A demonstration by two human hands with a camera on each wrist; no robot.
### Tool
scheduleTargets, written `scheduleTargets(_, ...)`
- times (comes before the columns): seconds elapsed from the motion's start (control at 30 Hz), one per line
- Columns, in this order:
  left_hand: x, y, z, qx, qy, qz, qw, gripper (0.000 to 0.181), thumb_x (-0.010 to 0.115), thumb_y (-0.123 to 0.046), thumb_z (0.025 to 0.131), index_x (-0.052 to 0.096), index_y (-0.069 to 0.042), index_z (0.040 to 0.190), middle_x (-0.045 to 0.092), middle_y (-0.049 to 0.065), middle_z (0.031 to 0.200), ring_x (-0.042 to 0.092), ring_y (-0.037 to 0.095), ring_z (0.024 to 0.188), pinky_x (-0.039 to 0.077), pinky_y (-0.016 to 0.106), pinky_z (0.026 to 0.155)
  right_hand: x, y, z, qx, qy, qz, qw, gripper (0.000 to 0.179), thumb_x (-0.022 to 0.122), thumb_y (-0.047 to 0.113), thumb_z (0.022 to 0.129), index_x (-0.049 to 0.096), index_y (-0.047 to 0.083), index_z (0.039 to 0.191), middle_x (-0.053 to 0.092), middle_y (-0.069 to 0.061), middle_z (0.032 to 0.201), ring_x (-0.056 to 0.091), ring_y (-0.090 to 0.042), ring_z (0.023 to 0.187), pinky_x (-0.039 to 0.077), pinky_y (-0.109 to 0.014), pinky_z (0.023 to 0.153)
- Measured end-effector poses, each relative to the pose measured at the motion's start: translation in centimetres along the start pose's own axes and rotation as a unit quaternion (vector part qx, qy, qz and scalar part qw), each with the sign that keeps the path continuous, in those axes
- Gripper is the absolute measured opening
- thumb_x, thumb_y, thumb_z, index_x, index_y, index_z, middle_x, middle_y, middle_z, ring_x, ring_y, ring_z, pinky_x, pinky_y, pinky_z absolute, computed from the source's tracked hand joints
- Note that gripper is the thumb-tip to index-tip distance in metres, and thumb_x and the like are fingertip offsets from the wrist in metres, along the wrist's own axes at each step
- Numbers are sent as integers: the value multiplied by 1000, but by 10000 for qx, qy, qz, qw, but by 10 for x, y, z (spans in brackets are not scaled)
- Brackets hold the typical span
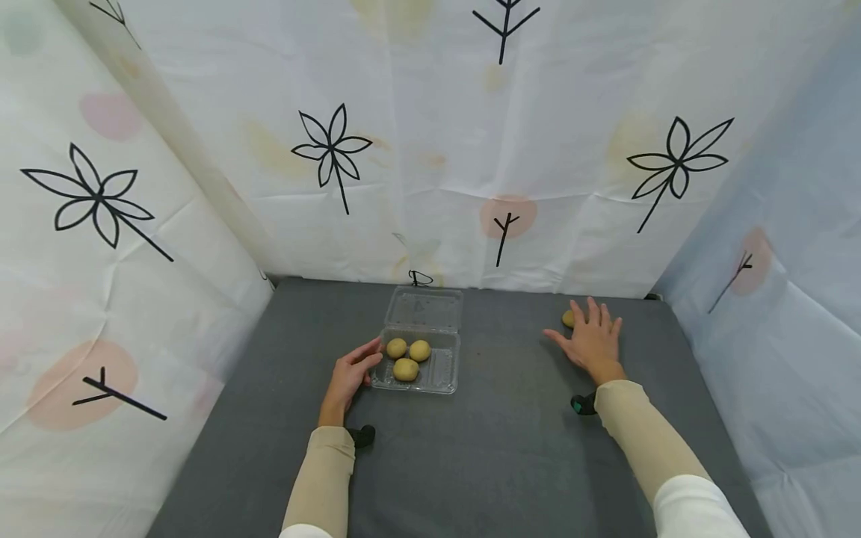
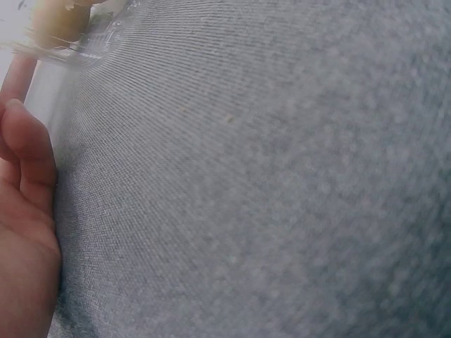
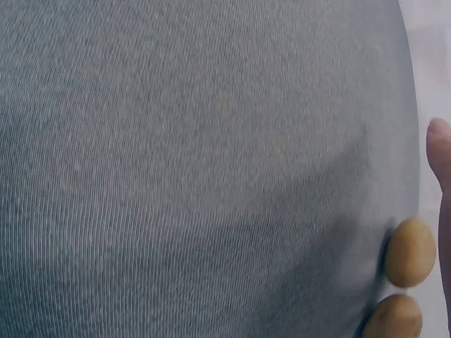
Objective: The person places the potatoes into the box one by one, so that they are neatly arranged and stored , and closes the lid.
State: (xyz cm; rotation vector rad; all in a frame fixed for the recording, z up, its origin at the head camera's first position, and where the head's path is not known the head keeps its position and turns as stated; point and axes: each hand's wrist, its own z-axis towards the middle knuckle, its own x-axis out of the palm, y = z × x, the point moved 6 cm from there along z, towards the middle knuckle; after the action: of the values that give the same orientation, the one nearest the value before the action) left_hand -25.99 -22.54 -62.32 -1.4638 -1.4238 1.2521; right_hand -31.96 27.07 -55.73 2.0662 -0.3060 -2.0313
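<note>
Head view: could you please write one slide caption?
Left hand at an open clear plastic box holding three round yellowish potatoes; right hand near another.

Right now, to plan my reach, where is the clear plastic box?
In the head view, the clear plastic box lies open on the grey table, with the left hand at its left side.

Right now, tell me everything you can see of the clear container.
The container is see-through, apparently thin plastic, roughly rectangular, with a rimmed base and an attached lid folded open, away from the viewer. It stands upright on the grey table. Three yellowish, potato-like objects sit inside, toward the left; the right part is bare. The left hand is at its left wall; whether it grips or only touches is unclear.
</note>
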Motion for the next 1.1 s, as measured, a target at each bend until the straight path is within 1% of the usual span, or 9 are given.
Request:
scheduleTargets(0.17, 0, 1, 0, 7, 11, 19, 10000, 44, 75, -32, 94, 66, -31, 137, 67, 3, 140, 46, 9, 57, 47, 22, 59, -3, -10, -2, 9, -128, 92, 9999, 98, 61, 65, 93, 24, 3, 160, 13, -34, 164, 9, -58, 150, 8, -77, 116)
scheduleTargets(0.27, 0, 0, 0, 25, 15, -10, 10000, 44, 75, -31, 94, 66, -29, 137, 67, 4, 139, 46, 8, 56, 47, 22, 59, -4, -17, -4, 82, -187, 98, 9997, 99, 65, 62, 93, 25, 1, 160, 15, -35, 163, 12, -58, 149, 13, -74, 117)
scheduleTargets(0.37, 0, -1, 0, 42, 39, -44, 10000, 44, 75, -31, 94, 66, -29, 138, 67, 5, 140, 46, 8, 56, 47, 22, 59, -4, -23, -6, 194, -157, 223, 9994, 99, 67, 57, 93, 24, 0, 160, 13, -36, 163, 13, -59, 148, 17, -72, 117)
scheduleTargets(0.57, 0, 0, 1, 47, 61, -76, 9999, 44, 75, -31, 94, 66, -29, 138, 67, 5, 140, 45, 7, 55, 47, 22, 59, -8, -33, -6, 432, -170, 508, 9976, 94, 71, 49, 94, 24, 0, 160, 14, -35, 162, 19, -60, 144, 28, -74, 111)
scheduleTargets(0.7, -1, 0, 1, 63, 37, -53, 10000, 45, 75, -31, 94, 66, -28, 138, 67, 5, 139, 46, 7, 56, 47, 22, 59, -9, -39, -4, 529, -236, 684, 9960, 89, 71, 43, 95, 27, 0, 159, 17, -35, 162, 24, -60, 142, 32, -74, 107)
scheduleTargets(0.87, 0, 0, 2, 34, 39, -71, 10000, 44, 75, -30, 94, 67, -29, 137, 68, 4, 138, 47, 8, 58, 47, 22, 59, -7, -45, -1, 533, -226, 889, 9944, 86, 72, 39, 96, 28, 1, 159, 19, -35, 161, 26, -61, 139, 33, -74, 105)
scheduleTargets(0.97, 0, 0, 3, 38, 65, -29, 10000, 45, 74, -30, 95, 65, -29, 139, 67, 4, 140, 47, 8, 58, 48, 22, 60, -7, -48, 2, 502, -248, 1089, 9925, 82, 71, 35, 97, 29, -1, 158, 21, -36, 159, 26, -62, 138, 31, -73, 107)
scheduleTargets(1.1, -1, 1, 3, 34, 75, 18, 10000, 46, 74, -30, 95, 65, -29, 140, 66, 5, 141, 47, 9, 57, 48, 22, 60, -8, -52, 3, 594, -234, 1327, 9891, 75, 68, 26, 99, 30, -3, 157, 23, -38, 156, 25, -61, 139, 29, -71, 110)
